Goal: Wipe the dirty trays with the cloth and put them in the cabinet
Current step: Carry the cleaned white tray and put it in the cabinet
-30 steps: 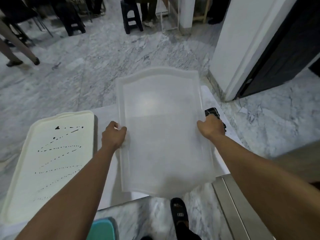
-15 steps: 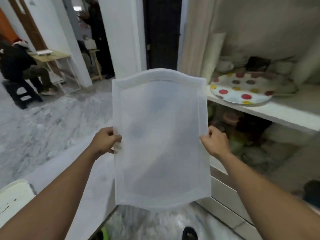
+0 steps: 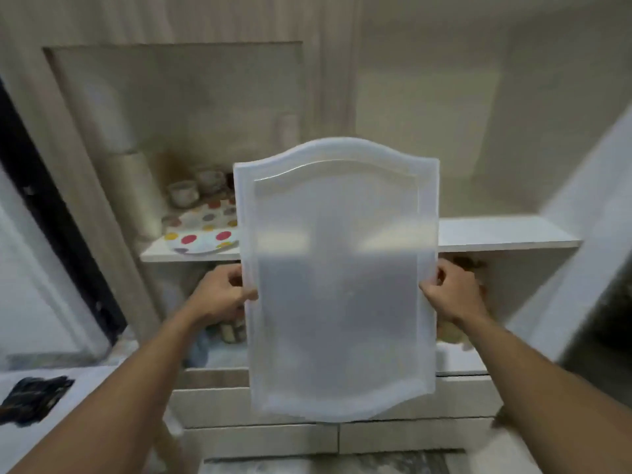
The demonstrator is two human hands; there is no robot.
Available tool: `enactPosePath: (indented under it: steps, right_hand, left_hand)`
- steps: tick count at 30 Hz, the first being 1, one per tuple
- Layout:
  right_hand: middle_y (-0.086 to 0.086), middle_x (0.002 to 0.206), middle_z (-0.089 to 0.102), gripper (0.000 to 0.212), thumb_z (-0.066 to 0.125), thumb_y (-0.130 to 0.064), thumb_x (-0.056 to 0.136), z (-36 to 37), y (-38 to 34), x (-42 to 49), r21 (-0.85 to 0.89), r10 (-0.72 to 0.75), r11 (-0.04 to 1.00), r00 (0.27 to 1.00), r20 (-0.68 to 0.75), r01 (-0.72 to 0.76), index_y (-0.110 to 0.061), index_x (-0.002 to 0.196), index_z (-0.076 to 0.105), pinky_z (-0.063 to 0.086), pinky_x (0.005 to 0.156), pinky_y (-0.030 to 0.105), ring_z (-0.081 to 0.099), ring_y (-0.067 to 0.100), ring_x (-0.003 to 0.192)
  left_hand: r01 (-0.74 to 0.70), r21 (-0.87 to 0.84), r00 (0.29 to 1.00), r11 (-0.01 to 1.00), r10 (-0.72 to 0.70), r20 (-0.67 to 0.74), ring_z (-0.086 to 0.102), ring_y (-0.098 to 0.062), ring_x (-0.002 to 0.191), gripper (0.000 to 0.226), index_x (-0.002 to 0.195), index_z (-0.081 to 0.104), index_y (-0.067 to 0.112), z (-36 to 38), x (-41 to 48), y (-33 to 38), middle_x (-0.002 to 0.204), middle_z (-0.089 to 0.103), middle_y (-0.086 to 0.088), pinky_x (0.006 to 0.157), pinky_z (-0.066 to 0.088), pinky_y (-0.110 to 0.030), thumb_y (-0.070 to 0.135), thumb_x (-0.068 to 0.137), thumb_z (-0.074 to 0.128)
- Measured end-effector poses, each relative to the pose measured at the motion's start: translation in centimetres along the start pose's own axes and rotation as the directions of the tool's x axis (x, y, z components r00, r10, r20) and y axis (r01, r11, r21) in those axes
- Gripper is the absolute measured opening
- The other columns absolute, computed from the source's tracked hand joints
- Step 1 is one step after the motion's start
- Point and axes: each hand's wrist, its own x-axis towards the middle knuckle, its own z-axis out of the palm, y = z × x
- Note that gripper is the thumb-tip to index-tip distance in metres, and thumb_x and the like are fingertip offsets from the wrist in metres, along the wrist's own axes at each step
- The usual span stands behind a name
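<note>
I hold a translucent white tray (image 3: pixel 338 282) upright in front of me, with its arched end up. My left hand (image 3: pixel 220 294) grips its left long edge and my right hand (image 3: pixel 451 292) grips its right long edge, both at mid-height. The tray faces an open cabinet whose white shelf (image 3: pixel 506 234) runs behind it at about the height of my hands. A dark cloth (image 3: pixel 32 396) lies on a white surface at the lower left. The picture is blurred by motion.
On the shelf's left part sits a plate with coloured dots (image 3: pixel 201 234), with cups (image 3: pixel 184 193) behind it. Jars and other items fill the compartment below the shelf. White drawer fronts (image 3: pixel 260 436) run along the bottom. A dark door edge (image 3: pixel 51 213) stands at the left.
My view has swung right, from the marble floor and table to face the cabinet. The tray has come up from lying flat to upright, carried along in both hands.
</note>
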Motion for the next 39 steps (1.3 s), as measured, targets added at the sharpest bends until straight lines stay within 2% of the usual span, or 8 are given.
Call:
enactPosePath:
  steps: [4, 11, 16, 21, 23, 27, 31, 39]
  right_hand:
    - [0.009, 0.067, 0.056, 0.017, 0.064, -0.014, 0.083, -8.6, 6.1, 3.8, -0.033, 0.057, 0.998, 0.988, -0.142, -0.063, -0.005, 0.075, 0.052, 0.04, 0.057, 0.035, 0.05, 0.025, 0.062]
    - [0.013, 0.08, 0.066, 0.017, 0.063, -0.021, 0.083, -21.1, 11.3, 13.6, -0.037, 0.094, 0.994, 0.977, -0.193, -0.102, -0.004, 0.086, 0.064, 0.051, 0.074, 0.042, 0.061, 0.035, 0.08]
    - [0.009, 0.105, 0.073, 0.038, 0.064, -0.019, 0.084, -23.2, 12.3, 22.8, 0.161, 0.205, 0.97, 0.969, -0.137, -0.183, -0.019, 0.122, 0.067, 0.056, 0.091, 0.036, 0.072, 0.023, 0.081]
    - [0.015, 0.1, 0.061, 0.02, 0.053, -0.006, 0.09, -20.2, 14.0, 31.6, 0.195, 0.301, 0.938, 0.952, -0.053, -0.285, -0.011, 0.102, 0.067, 0.045, 0.079, 0.033, 0.06, 0.029, 0.09]
    - [0.02, 0.1, 0.061, 0.02, 0.052, -0.007, 0.094, -18.1, 15.2, 34.7, 0.165, 0.308, 0.941, 0.949, -0.061, -0.295, -0.004, 0.107, 0.068, 0.042, 0.075, 0.032, 0.06, 0.032, 0.089]
    - [0.025, 0.101, 0.065, 0.016, 0.055, -0.01, 0.095, -15.1, 17.8, 39.9, 0.082, 0.33, 0.941, 0.944, -0.024, -0.328, -0.002, 0.102, 0.068, 0.042, 0.073, 0.033, 0.056, 0.028, 0.084]
    - [0.015, 0.138, 0.06, 0.032, 0.045, -0.008, 0.102, -13.7, 19.2, 43.7, -0.165, 0.291, 0.947, 0.954, 0.074, -0.276, -0.004, 0.128, 0.063, 0.048, 0.097, 0.027, 0.059, 0.028, 0.121]
    - [0.011, 0.139, 0.06, 0.032, 0.05, -0.01, 0.1, -13.2, 19.9, 46.3, -0.436, 0.232, 0.892, 0.95, 0.209, -0.122, -0.007, 0.129, 0.064, 0.047, 0.105, 0.03, 0.057, 0.027, 0.129]
  left_hand:
    - [-0.139, 0.006, 0.989, 0.99, 0.138, 0.043, 0.072, -0.004, 0.07, 0.024, 0.089, 0.075, 0.03, 8.7, 3.6, 7.4, 0.08, 0.076, 0.011, 0.051, 0.052, -0.014, 0.009, 0.079, 0.072]
    - [-0.047, -0.141, 0.998, 0.989, 0.042, -0.037, 0.066, -0.025, 0.061, 0.01, 0.093, 0.066, 0.0, 19.9, 12.8, 18.4, 0.085, 0.065, -0.017, 0.048, 0.056, -0.028, 0.005, 0.085, 0.071]
    - [-0.013, -0.185, 0.993, 0.983, -0.009, -0.121, 0.071, -0.032, 0.092, 0.043, 0.132, 0.059, 0.005, 22.6, 20.2, 22.8, 0.114, 0.067, -0.019, 0.071, 0.06, -0.038, 0.011, 0.091, 0.07]
    - [0.056, -0.185, 0.985, 0.981, -0.085, -0.152, 0.06, -0.018, 0.066, 0.019, 0.107, 0.065, 0.014, 24.7, 27.5, 25.0, 0.083, 0.062, -0.004, 0.042, 0.047, -0.019, 0.002, 0.092, 0.062]
    - [0.067, -0.142, 0.983, 0.988, -0.09, -0.159, 0.061, -0.027, 0.078, 0.012, 0.096, 0.067, 0.004, 25.6, 30.7, 24.8, 0.088, 0.062, -0.014, 0.049, 0.047, -0.022, -0.002, 0.092, 0.058]
    - [0.114, -0.02, 0.991, 0.993, -0.115, -0.075, 0.064, -0.03, 0.085, 0.043, 0.136, 0.057, 0.005, 27.8, 35.9, 23.2, 0.118, 0.062, -0.02, 0.053, 0.046, -0.026, -0.002, 0.094, 0.053]
    - [0.179, -0.036, 0.982, 0.983, -0.181, -0.056, 0.068, -0.032, 0.097, 0.045, 0.131, 0.063, 0.02, 29.9, 39.3, 21.8, 0.126, 0.063, -0.012, 0.069, 0.059, -0.034, 0.002, 0.092, 0.05]
    - [0.222, -0.007, 0.974, 0.975, -0.222, -0.042, 0.068, -0.026, 0.084, 0.044, 0.111, 0.071, 0.03, 31.9, 42.1, 19.7, 0.115, 0.069, -0.013, 0.078, 0.062, -0.037, 0.0, 0.085, 0.052]
